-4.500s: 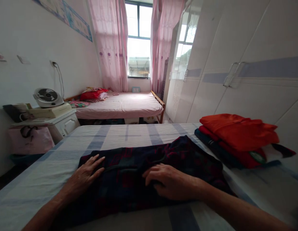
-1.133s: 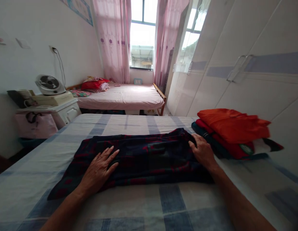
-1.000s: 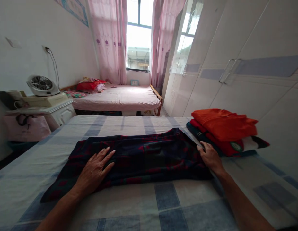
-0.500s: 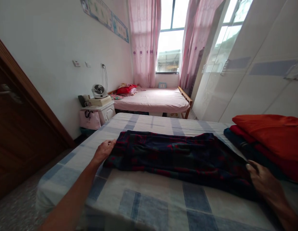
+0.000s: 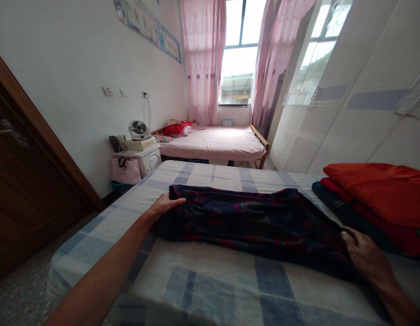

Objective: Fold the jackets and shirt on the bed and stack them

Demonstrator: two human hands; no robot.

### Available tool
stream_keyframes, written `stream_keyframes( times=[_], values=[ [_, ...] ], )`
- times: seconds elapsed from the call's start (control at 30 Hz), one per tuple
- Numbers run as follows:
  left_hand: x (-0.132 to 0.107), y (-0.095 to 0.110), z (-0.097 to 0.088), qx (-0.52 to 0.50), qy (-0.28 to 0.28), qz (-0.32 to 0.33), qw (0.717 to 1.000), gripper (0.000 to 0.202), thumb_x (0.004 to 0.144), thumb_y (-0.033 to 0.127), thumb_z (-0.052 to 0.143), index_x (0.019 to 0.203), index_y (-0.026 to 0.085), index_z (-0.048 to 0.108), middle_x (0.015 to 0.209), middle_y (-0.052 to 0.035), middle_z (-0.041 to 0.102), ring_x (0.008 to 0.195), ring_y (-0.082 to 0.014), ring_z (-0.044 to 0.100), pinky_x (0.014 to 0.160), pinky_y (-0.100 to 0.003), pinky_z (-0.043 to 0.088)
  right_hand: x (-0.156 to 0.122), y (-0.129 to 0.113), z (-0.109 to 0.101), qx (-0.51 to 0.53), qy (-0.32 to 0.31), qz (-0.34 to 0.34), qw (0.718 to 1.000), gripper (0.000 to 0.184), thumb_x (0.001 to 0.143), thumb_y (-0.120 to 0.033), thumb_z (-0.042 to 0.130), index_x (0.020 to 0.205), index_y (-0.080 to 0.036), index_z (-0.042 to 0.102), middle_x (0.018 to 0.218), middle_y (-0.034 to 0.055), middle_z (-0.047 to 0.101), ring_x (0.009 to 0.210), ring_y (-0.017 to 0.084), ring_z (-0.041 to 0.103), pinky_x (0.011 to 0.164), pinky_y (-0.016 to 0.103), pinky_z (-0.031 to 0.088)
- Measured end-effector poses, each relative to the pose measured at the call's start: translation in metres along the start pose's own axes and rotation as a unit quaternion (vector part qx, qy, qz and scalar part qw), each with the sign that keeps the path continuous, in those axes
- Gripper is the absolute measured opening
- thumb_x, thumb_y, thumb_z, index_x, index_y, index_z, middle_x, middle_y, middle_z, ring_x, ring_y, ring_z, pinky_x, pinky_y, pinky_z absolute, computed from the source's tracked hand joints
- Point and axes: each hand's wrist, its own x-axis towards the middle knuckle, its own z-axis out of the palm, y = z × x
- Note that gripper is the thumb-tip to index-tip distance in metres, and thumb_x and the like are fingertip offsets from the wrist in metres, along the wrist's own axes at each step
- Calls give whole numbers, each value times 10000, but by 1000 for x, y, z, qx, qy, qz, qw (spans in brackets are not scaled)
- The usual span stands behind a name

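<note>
A dark plaid garment [image 5: 237, 217] in navy, green and red lies folded into a long strip across the bed [image 5: 210, 290]. Whether it is a shirt or trousers I cannot tell. My left hand [image 5: 165, 206] grips its left end, thumb on top and the other fingers hidden beneath the cloth. At the opposite end, my right hand [image 5: 362, 251] pinches the garment's edge between thumb and fingers.
Right of the garment sits a pile of folded clothes with an orange piece [image 5: 376, 188] on top. Beyond stand a smaller pink-sheeted bed [image 5: 217, 142] and a nightstand [image 5: 150, 158] carrying a fan [image 5: 139, 129]. Wardrobe doors [image 5: 352, 122] line the right side.
My left hand has shifted a little right and onto the garment's left end, its thumb now lying over the cloth. My right hand keeps its hold on the other end.
</note>
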Motion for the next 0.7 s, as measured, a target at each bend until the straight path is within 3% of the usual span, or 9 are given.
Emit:
stream_keyframes(
  times=[0.13, 0.27, 0.37, 0.5, 0.6, 0.7],
  values=[
    [2, 3, 10, 25, 30, 20, 999, 396, 587, 482, 731, 758, 131, 670, 701, -111, 720, 661, -280, 681, 566, -360, 547, 1, 3, 1, 14, 1, -5, 1000, 642, 816, -544, 187, 1148, -146, 566, 1199, 180, 568, 1106, 319, 551, 936, 401, 422],
    [-5, 9, 27, 108, 83, 84, 987, 273, 738, 324, 618, 930, 131, 647, 897, -119, 713, 847, -267, 675, 740, -366, 534, 2, 6, 2, 21, 2, -1, 1000, 623, 792, -547, 214, 1126, -161, 571, 1181, 169, 582, 1098, 321, 560, 947, 410, 421],
    [-19, 15, 49, 199, 120, 133, 964, 260, 727, 197, 605, 985, 171, 628, 1075, -119, 655, 1049, -281, 598, 907, -388, 449, 6, 11, 5, 20, -3, 2, 1000, 644, 780, -573, 205, 1127, -172, 569, 1188, 169, 580, 1096, 332, 562, 935, 418, 433],
    [-31, 17, 73, 290, 128, 161, 935, 274, 721, 109, 553, 965, 213, 623, 1142, -106, 609, 1115, -270, 548, 934, -371, 408, 13, 23, 11, 23, -14, -1, 1000, 664, 767, -588, 216, 1133, -165, 574, 1180, 185, 582, 1094, 344, 559, 946, 414, 429],
    [-27, 14, 69, 327, 137, 152, 922, 266, 740, 149, 544, 990, 212, 609, 1138, -116, 605, 1089, -272, 562, 894, -354, 421, 16, 31, 16, 36, -13, -1, 999, 617, 764, -572, 265, 1124, -188, 588, 1185, 204, 577, 1091, 341, 559, 926, 411, 435],
    [-11, 8, 44, 344, 155, 110, 920, 243, 781, 244, 535, 1012, 198, 597, 1066, -130, 634, 1027, -277, 596, 827, -340, 446, 17, 34, 18, 50, -8, 1, 999, 560, 766, -560, 296, 1117, -242, 593, 1206, 206, 564, 1104, 336, 546, 914, 416, 427]
  ],
)
